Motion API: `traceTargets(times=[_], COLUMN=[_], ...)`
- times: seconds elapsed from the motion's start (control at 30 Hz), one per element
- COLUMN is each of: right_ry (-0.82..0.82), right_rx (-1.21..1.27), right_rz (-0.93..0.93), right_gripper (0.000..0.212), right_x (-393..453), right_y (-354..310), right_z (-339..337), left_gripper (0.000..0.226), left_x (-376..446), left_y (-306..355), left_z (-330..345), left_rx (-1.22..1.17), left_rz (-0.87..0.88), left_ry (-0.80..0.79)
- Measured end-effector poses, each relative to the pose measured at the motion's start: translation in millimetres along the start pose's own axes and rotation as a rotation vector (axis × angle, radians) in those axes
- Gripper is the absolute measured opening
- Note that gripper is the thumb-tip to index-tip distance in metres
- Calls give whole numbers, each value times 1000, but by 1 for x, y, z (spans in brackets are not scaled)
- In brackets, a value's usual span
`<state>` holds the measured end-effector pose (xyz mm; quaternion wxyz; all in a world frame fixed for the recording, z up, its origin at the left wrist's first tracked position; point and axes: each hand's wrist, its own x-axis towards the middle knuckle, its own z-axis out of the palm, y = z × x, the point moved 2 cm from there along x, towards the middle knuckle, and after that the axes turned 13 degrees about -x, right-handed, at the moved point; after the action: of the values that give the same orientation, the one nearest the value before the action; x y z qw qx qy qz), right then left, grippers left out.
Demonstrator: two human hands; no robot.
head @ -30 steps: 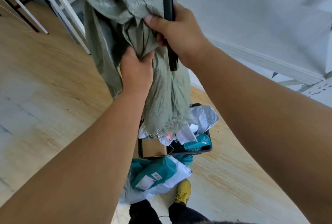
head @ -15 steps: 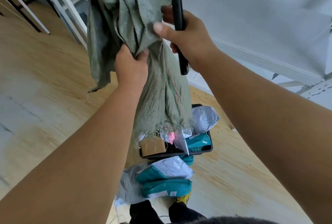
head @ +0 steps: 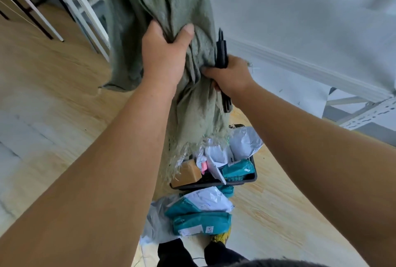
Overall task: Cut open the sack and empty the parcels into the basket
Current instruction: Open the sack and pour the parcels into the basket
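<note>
A grey-green woven sack (head: 158, 7) hangs upside down in front of me, its frayed cut end (head: 192, 144) dangling over a black basket (head: 254, 178) on the floor. My left hand (head: 165, 57) bunches the sack high up. Lower and to the right, my right hand (head: 231, 74) pinches the sack while also holding a black cutter (head: 222, 52). White and teal parcels (head: 237, 168) and a brown box (head: 187, 173) lie in the basket. More teal and white parcels (head: 199, 217) lie on the floor just in front of it.
Wooden floor all around. White table legs (head: 83, 16) stand at the back left. A white wall with a skirting board (head: 310, 67) runs along the right, with a metal shelf rail (head: 368, 114) low down. My yellow shoe (head: 222, 237) sits beside the floor parcels.
My left hand has shifted up the sack and my right hand with the cutter has dropped lower on it. The sack hangs a little further right over the basket.
</note>
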<state>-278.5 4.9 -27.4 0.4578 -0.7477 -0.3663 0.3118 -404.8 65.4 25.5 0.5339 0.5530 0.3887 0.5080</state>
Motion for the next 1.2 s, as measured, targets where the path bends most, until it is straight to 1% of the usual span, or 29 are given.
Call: traceTargets(times=[0.07, 0.13, 0.17, 0.27, 0.33, 0.37, 0.4, 0.43, 0.47, 0.5, 0.53, 0.6, 0.67, 0.7, 0.73, 0.83, 0.9, 0.93, 1.03, 1.07, 1.13, 1.17, 1.2], right_ry=[33, 71, 65, 28, 77, 97, 107, 108, 98, 68, 14, -131, -223, -230, -216, -138, -122, -127, -138, -79, 87, 129, 119], right_rx=[-34, 32, 49, 12, 46, 80, 104, 113, 111, 108, 108, 108, 113, 133, 165, 200, 158, 128, 60, 43, 37, 31, -18], right_rz=[-22, -62, -59, 5, -35, -73, -106, -124, -129, -129, -136, -172, -208, -218, -222, -232, -215, -198, -177, -170, -184, -188, -175], right_gripper=[21, 23, 23, 22, 22, 21, 20, 20, 20, 20, 20, 18, 15, 13, 14, 45, 52, 50, 37, 32, 27, 26, 25], right_x=[1, 2, 2, -2, -1, 1, 3, 6, 7, 8, 8, 5, 2, 2, 3, 5, 3, 2, 3, 7, 15, 19, 22], right_y=[1, 3, 4, 9, -2, -10, -18, -26, -32, -37, -41, -49, -55, -56, -56, -47, -34, -27, -19, -20, -23, -25, -24], right_z=[-2, -3, -2, -1, -5, -8, -11, -14, -17, -19, -19, -15, -9, -7, -7, -12, -12, -11, -5, -6, -13, -16, -17], left_gripper=[30, 31, 30, 32, 32, 38, 49, 63, 75, 83, 84, 73, 61, 55, 49, 43, 47, 46, 31, 32, 36, 38, 39], left_x=[-2, -3, -2, -5, -8, -10, -10, -10, -10, -14, -19, -29, -34, -33, -29, -8, 3, 7, 4, 1, 1, 2, 2], left_y=[-8, -8, -7, -11, -13, -14, -15, -20, -28, -37, -46, -64, -70, -68, -65, -45, -26, -17, -2, 0, 1, -2, -6], left_z=[-4, -8, -8, -4, -5, -8, -11, -15, -18, -20, -22, -21, -18, -17, -17, -21, -21, -18, -4, 0, 5, 7, 9], left_rx=[-26, -70, -82, -79, -126, -147, -130, -64, 41, 147, 213, 205, 159, 145, 127, 58, -34, -55, -40, -59, -104, -110, -99], left_rz=[-30, -13, -23, -116, -86, -54, -35, -42, -79, -136, -187, -244, -249, -240, -220, -133, -116, -103, -49, -42, -16, -17, -44], left_ry=[39, 81, 78, -4, -14, -7, -2, -4, -20, -61, -116, -176, -138, -89, -27, 146, 171, 158, 82, 76, 73, 67, 54])
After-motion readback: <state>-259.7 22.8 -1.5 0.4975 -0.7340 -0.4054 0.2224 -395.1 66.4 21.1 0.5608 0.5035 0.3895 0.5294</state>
